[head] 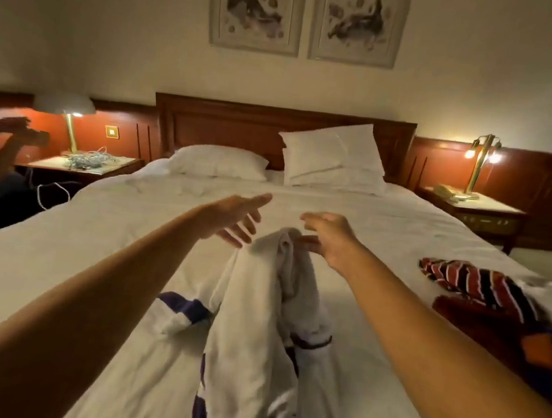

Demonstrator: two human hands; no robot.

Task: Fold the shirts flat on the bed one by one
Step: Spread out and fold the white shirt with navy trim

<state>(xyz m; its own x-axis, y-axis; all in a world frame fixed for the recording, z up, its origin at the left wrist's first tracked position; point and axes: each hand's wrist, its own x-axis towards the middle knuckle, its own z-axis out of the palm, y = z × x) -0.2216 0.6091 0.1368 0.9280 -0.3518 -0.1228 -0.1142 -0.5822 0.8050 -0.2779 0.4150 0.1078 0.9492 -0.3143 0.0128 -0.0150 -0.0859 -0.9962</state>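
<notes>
1. Shirt (252, 325) in front of me: white, with dark purple bands on the sleeve and along the lower edge.
2. Bed sheet (94, 240): plain white.
3. Pillows (218, 163): plain white.
4. Striped shirt (474, 284) on my right: red, dark navy and white stripes.
5. Garment (545, 353) beside it: orange with blue.
6. Headboard (242, 127): reddish-brown wood.

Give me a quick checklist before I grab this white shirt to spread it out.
1. Left hand free: ok, open, holding nothing.
2. Right hand free: ok, open, beside the shirt's top end.
3. White shirt flat: not ok, bunched lengthwise.
4. Striped shirts kept apart: ok, lying to its right, not touching.
5. Which end is the collar: cannot tell, folds hide it.
</notes>
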